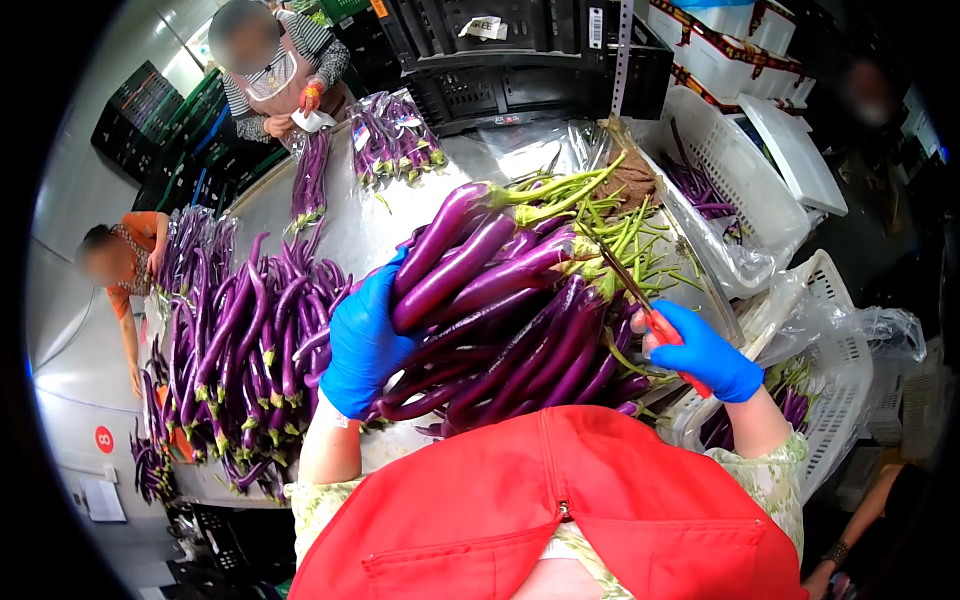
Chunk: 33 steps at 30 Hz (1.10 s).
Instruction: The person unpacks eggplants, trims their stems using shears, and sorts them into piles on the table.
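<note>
My left hand (365,340), in a blue glove, is wrapped round the lower ends of several long purple eggplants (468,262), lifted over the pile. Their green stems (570,205) point up and to the right. A pair of red-handled scissors (676,345) is gripped in my right hand (712,352), also blue-gloved, with some bare fingertips showing. The dark blades reach up-left to the stem ends; whether they touch a stem I cannot tell. More eggplants (520,360) lie beneath, stems to the right.
Eggplants (265,320) are heaped at left on the metal table (265,215); bagged ones (395,140) lie behind. White baskets (740,165) stand at right, black crates (500,45) at the back. One person (290,75) holds a bunch; another (135,250) is at far left.
</note>
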Each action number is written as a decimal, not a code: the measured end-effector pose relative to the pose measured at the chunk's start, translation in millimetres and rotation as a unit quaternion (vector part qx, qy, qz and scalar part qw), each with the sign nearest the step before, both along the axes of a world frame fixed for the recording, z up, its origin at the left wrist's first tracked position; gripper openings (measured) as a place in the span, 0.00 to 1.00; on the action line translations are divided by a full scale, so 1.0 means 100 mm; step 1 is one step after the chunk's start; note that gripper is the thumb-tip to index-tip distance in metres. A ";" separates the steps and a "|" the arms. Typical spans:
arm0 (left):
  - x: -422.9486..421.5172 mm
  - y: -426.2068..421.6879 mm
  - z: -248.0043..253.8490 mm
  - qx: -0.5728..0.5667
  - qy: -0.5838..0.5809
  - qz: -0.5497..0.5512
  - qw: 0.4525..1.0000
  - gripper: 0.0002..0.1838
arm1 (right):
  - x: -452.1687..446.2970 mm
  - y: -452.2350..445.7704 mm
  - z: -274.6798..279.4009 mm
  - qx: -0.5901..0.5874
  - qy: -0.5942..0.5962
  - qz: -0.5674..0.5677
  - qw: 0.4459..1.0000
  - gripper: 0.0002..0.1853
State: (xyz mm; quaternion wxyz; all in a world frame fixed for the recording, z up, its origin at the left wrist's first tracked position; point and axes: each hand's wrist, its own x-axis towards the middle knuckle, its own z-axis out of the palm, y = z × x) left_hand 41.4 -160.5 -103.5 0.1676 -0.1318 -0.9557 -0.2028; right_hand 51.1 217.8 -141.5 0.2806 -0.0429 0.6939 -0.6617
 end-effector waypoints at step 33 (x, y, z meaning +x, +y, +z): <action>0.16 0.08 -0.07 -0.058 -0.060 -0.070 0.994 0.44 | -0.03 -0.05 0.04 0.125 0.144 0.006 0.982 0.21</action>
